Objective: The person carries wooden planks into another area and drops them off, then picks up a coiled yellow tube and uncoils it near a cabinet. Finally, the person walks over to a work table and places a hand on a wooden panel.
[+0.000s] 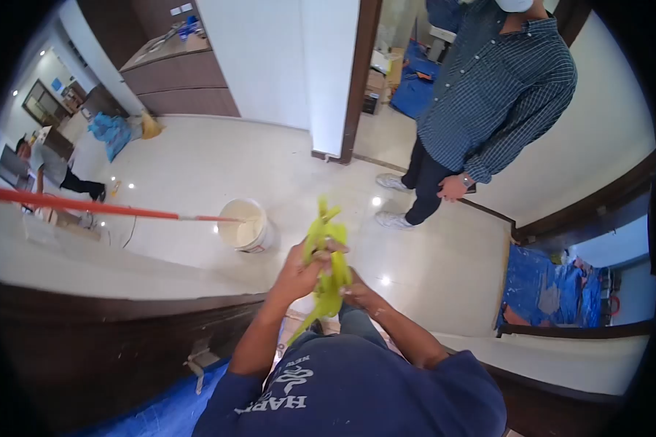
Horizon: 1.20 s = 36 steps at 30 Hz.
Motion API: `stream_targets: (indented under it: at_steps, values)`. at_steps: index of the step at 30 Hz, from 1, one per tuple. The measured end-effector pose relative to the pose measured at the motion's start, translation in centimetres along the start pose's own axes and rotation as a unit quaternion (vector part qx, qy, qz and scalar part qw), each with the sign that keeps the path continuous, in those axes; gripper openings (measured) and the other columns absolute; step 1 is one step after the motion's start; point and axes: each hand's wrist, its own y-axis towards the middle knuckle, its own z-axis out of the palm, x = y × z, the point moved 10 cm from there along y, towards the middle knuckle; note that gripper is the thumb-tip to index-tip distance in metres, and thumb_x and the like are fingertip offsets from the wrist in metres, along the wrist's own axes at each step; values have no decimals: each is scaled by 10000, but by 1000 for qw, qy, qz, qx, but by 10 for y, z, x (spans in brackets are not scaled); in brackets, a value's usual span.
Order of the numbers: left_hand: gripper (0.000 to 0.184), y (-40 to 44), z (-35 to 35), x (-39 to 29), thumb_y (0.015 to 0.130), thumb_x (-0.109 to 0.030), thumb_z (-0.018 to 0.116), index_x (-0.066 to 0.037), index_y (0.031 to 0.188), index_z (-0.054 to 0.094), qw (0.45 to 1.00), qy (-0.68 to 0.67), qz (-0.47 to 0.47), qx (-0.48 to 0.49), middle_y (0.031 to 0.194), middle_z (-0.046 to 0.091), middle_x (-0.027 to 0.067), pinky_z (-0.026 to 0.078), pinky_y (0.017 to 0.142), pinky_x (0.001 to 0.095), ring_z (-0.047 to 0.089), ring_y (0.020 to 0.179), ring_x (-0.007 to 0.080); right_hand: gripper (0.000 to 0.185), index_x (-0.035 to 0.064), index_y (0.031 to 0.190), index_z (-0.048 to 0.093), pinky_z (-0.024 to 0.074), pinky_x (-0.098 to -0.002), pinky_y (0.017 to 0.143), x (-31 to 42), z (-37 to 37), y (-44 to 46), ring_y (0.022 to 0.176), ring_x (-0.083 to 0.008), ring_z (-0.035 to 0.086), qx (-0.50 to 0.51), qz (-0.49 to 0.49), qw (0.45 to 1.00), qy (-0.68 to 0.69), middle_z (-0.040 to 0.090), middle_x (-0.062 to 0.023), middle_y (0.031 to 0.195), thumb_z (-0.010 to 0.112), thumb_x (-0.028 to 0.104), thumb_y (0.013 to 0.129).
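Note:
Bright yellow-green strips of flexible material (330, 273) hang bunched in front of my torso, with one end dangling toward my feet. My left hand (300, 271) is closed round the upper part of the bunch. Lower and to the right, my right hand (357, 291) has its fingers closed on the edge of the same material. Ahead and to the left, a white bucket (264, 237) holds cream-coloured contents, and a red-orange pole (146, 213) slants into it.
A person in a checked shirt (492, 95) stands at the front right. Another person (47, 164) is at the far left. Blue bags (111, 132) lie near a wooden cabinet (189, 76). Blue sheeting (550, 284) covers the floor beyond the right doorway.

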Motion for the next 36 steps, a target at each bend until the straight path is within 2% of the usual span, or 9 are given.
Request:
stream_targets:
  at_steps: [4,6,9,12,19,24,27,30,36]
  values:
    - [132,9,-18,26,955,-36,502,18,1054,571,995,33,-90,-32,860,683,80,517,725,290,601,713,121,570,30,1245,540,523,-354,848,20,-1,45,929,-194,652,44,2,997,69,671,-108,1035,764,168,740]
    - [142,8,-36,39,991,-120,533,5,1045,574,986,136,-80,-51,803,658,94,536,779,346,661,780,194,550,41,1257,533,524,-341,841,26,-9,62,922,-190,654,4,51,997,51,668,-106,1057,751,108,756]
    - [214,12,-53,20,1023,-229,544,-17,1050,568,988,51,19,-145,751,627,105,543,837,427,688,848,287,525,45,1280,519,539,-328,813,25,-46,82,913,-184,662,4,78,996,52,658,-105,1116,731,38,800]
    - [264,-8,-78,24,1031,-294,540,-33,1069,557,968,44,-1,-249,729,603,107,545,844,480,692,857,327,402,71,1211,536,551,-353,778,22,-79,99,905,-175,647,-42,146,988,43,635,-60,1028,711,62,850]
    - [359,-40,-99,-1,1002,-386,571,-55,1139,548,921,25,60,-384,712,564,65,526,646,341,584,644,168,221,139,1045,551,517,-342,696,44,-178,115,701,-139,568,-65,96,982,152,512,-3,750,672,79,871]
    - [358,-67,-113,-12,1016,-377,559,-40,1134,578,894,46,145,-421,695,507,20,416,560,272,476,598,108,179,117,1020,542,501,-343,678,59,-200,124,683,-155,563,-96,112,988,44,543,-17,758,644,60,885]
    - [392,-87,-125,3,1010,-376,571,-30,1192,586,868,-24,115,-483,826,518,35,434,601,271,511,698,113,170,121,1007,535,491,-338,688,57,-194,113,701,-160,561,-100,143,984,39,553,-25,774,639,61,886]
    - [394,-81,-131,-10,980,-379,614,-54,1200,575,862,54,168,-475,963,504,47,461,628,298,511,771,139,183,130,1014,531,482,-337,700,60,-178,119,728,-162,557,-72,146,986,26,549,-21,798,633,57,880]
    - [318,-73,-131,-15,951,-305,674,-24,1098,661,849,115,125,-499,1044,535,37,504,803,335,550,929,157,225,123,1018,522,484,-352,699,76,-174,113,754,-177,557,-82,112,989,-41,540,-23,854,632,21,851]
